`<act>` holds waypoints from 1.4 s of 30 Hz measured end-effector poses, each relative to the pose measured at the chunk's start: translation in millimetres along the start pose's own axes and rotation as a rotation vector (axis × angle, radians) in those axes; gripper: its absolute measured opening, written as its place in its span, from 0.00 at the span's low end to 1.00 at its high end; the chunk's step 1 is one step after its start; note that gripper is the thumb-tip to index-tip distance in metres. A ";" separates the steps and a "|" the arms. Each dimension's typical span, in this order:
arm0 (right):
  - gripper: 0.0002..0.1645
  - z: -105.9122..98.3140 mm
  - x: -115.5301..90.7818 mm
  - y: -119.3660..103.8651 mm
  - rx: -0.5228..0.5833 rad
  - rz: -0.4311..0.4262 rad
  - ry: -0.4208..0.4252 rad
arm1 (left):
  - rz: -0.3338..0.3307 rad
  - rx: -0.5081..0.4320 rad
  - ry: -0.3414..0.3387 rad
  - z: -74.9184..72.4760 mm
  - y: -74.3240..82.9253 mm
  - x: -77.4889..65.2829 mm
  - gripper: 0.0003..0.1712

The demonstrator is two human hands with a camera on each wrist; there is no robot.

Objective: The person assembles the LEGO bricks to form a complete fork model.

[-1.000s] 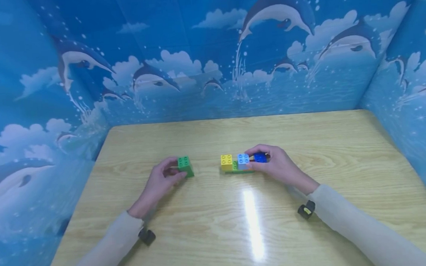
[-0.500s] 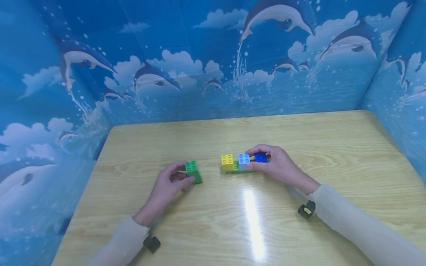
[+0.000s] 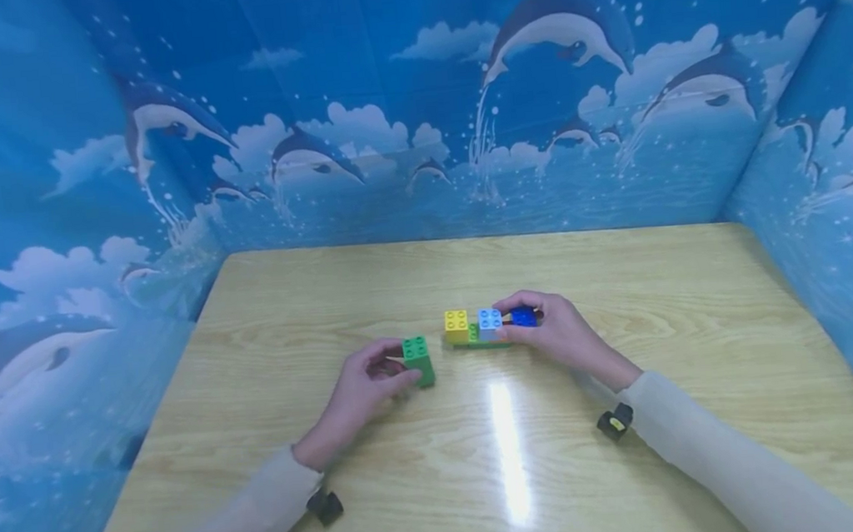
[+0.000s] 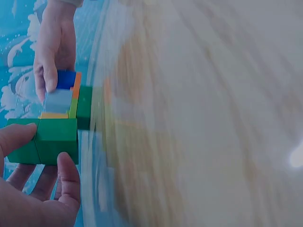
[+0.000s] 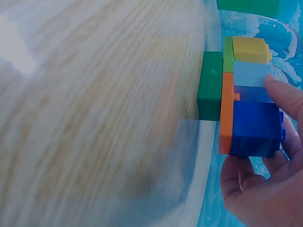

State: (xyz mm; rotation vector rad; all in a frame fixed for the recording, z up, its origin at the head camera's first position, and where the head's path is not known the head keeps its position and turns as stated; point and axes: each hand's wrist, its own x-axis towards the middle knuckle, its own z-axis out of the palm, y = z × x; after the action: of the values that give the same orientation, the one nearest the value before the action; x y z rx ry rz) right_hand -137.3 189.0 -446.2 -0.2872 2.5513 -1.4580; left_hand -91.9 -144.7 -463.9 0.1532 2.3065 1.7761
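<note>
My left hand [image 3: 358,401] pinches two stacked green toy bricks [image 3: 419,364] between thumb and fingers, left of and nearer than a built brick piece. The left wrist view shows the stack's seam [image 4: 39,142]; its lower end appears just off the table. My right hand [image 3: 558,332] holds the built piece around its light blue brick [image 5: 252,78] and dark blue brick [image 5: 255,127]. A yellow brick [image 3: 456,326] sits at the piece's left end. Beneath run a light green plate [image 5: 228,54] and an orange plate [image 5: 227,113], over a dark green brick [image 5: 210,85] at the tabletop.
The wooden table [image 3: 639,483] is backed and flanked by blue dolphin-print sheets [image 3: 382,77]. A bright light streak [image 3: 511,451] reflects off the tabletop before the built piece. Each wrist wears a small dark device [image 3: 615,422].
My left hand has carried the green brick stack to the right and toward me, ending nearer the front of the built piece. My right hand and the built piece have stayed in place.
</note>
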 end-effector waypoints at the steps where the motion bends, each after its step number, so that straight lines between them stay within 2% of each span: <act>1: 0.24 0.0 -0.3 0.1 -0.001 0.002 -0.001 | 0.003 -0.001 -0.003 3.3 0.6 -0.6 0.27; 10: 0.24 -0.2 -0.9 2.6 -0.003 0.000 0.004 | 0.039 -0.023 -0.075 39.5 6.2 1.4 0.26; 17: 0.24 -1.6 -0.7 2.6 -0.003 -0.003 0.004 | 0.054 -0.087 -0.156 64.6 11.8 2.6 0.25; 23: 0.24 -1.8 -1.4 1.7 0.009 0.000 0.003 | 0.036 -0.077 -0.164 81.2 12.7 1.7 0.27; 28: 0.25 -0.8 -2.3 3.4 0.011 0.000 0.000 | 0.022 -0.068 -0.165 88.8 13.3 0.4 0.26; 42: 0.25 -0.9 -0.3 2.7 0.020 -0.028 0.004 | 0.036 -0.065 -0.175 95.7 12.9 4.6 0.26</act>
State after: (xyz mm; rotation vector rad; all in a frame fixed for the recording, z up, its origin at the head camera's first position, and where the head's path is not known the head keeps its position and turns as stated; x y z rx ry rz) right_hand -137.5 191.2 -448.1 -0.3181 2.5447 -1.4944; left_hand -74.0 -50.3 -475.1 0.3271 2.1346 1.7756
